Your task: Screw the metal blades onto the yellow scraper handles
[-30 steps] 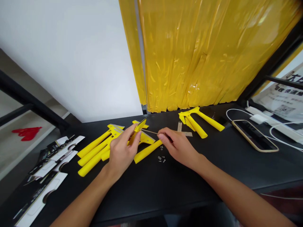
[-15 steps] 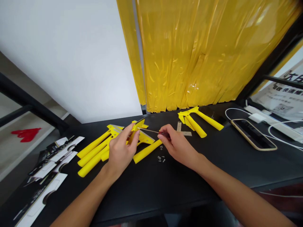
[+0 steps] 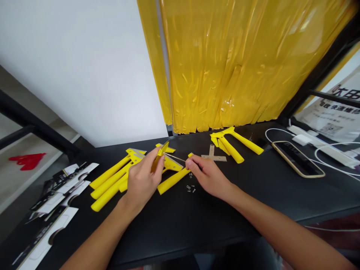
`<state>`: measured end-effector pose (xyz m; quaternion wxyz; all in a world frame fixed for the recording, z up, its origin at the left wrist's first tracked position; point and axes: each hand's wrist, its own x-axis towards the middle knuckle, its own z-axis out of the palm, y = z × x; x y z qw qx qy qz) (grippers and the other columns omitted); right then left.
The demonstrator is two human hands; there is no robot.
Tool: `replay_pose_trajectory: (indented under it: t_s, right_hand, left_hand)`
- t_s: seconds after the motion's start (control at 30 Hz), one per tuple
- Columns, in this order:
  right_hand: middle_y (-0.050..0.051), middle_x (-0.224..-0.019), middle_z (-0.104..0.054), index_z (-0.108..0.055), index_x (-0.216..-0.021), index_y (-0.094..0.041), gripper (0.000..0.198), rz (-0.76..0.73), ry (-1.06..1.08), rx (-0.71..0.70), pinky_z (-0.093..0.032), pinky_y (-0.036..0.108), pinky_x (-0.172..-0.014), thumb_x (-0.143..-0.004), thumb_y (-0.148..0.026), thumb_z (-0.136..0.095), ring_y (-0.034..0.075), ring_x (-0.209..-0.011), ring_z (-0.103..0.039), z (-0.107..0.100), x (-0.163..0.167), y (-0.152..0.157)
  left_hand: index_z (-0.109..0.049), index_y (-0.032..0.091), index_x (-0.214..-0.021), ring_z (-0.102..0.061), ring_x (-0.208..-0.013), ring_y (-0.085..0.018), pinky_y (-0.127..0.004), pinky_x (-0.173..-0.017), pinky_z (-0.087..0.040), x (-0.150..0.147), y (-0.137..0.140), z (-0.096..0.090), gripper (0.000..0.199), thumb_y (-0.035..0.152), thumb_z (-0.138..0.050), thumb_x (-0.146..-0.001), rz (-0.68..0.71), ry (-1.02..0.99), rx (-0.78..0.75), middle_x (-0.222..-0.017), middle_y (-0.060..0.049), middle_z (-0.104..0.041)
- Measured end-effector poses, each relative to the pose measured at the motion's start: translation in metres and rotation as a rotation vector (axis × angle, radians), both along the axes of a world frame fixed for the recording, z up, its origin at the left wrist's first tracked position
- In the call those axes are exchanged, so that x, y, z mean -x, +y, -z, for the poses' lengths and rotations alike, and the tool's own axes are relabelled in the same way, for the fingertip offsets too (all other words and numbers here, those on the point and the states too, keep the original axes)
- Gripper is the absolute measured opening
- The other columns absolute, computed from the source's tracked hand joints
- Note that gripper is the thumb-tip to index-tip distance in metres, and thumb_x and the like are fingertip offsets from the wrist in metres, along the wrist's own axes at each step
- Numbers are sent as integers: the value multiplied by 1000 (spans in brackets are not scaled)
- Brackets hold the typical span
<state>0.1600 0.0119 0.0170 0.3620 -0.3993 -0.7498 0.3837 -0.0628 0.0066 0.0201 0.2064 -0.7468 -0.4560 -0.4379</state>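
My left hand (image 3: 144, 172) is closed round a yellow scraper (image 3: 164, 148), its head tilted up past the fingertips. In my right hand (image 3: 209, 176) is a screwdriver (image 3: 174, 156); its thin shaft points left and its tip meets the scraper head. The fingers hide the screwdriver's handle. Several yellow scrapers (image 3: 108, 187) lie beside and behind my left hand, and another scraper handle (image 3: 172, 183) lies between the hands. Just below my right hand are several small screws and nuts (image 3: 190, 188). Flat metal blades (image 3: 216, 158) lie behind it.
More yellow scraper parts (image 3: 232, 146) rest at the back of the black tabletop (image 3: 180, 228). Printed card sleeves (image 3: 60, 202) are piled at the left. A phone (image 3: 298, 157), a white power strip (image 3: 326, 146) and cables lie at the right. A yellow plastic curtain (image 3: 219, 75) hangs behind.
The scraper head in my left hand has turned and now shows more edge-on. My right hand has shifted slightly left and down, with its fingers regripping the screwdriver. The view has moved slightly.
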Motion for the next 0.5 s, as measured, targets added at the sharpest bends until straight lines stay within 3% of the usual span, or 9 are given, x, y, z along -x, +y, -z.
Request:
replay_pose_trajectory:
  t_s: [0.07,0.13,0.23,0.33,0.4,0.43,0.5]
  right_hand:
    - [1,-72,-54,-56,-91,-19,30,75,-165,-190,-30,29,-60,-102,-44,-44,14,-61,-45,0,0,-2]
    - [1,-72,-54,-56,-92,-19,28,87,-222,-242,-28,29,-60,-102,-41,-41,14,-61,-45,-1,1,-3]
    - [-3,-63,-45,-52,-81,-20,35,13,-14,-69,-30,27,-57,-103,-43,-38,12,-57,-42,-3,2,-3]
    - [-8,-55,-30,-44,-75,-23,39,-129,289,351,-23,24,-45,-101,-52,-40,9,-45,-25,-4,4,-2]
    - [-10,-53,-23,-41,-77,-24,39,-205,381,531,-17,25,-41,-100,-56,-40,9,-43,-16,-4,5,-1]
    - [-10,-53,-23,-41,-77,-24,40,-214,369,524,-17,25,-41,-100,-56,-39,10,-43,-16,-4,5,0]
    - [-8,-54,-29,-45,-77,-23,40,-165,223,309,-23,25,-45,-101,-53,-38,10,-45,-25,-5,1,3]
  left_hand:
    - [-64,14,-126,-76,-84,-20,-29,-83,-61,1,1,0,38,14,-70,-89,7,36,21,-108,-10,-77]
    - [-63,15,-129,-76,-85,-20,-31,-84,-61,0,0,-1,41,15,-69,-89,0,62,12,-109,-10,-77]
    - [-61,17,-134,-76,-86,-21,-32,-84,-61,-2,-3,-5,47,13,-69,-88,-14,75,-56,-112,-10,-77]
    - [-61,19,-136,-77,-86,-22,-33,-81,-61,-2,-4,-7,51,11,-70,-87,-2,91,-137,-114,-9,-76]
    - [-60,20,-138,-77,-86,-22,-32,-80,-61,0,-3,-7,53,12,-70,-86,5,102,-153,-115,-9,-76]
    - [-60,20,-139,-77,-86,-22,-32,-80,-61,2,-2,-6,54,12,-70,-87,8,103,-143,-115,-9,-76]
    - [-61,21,-137,-76,-85,-21,-31,-81,-60,6,1,-6,50,16,-69,-88,6,106,-79,-115,-8,-76]
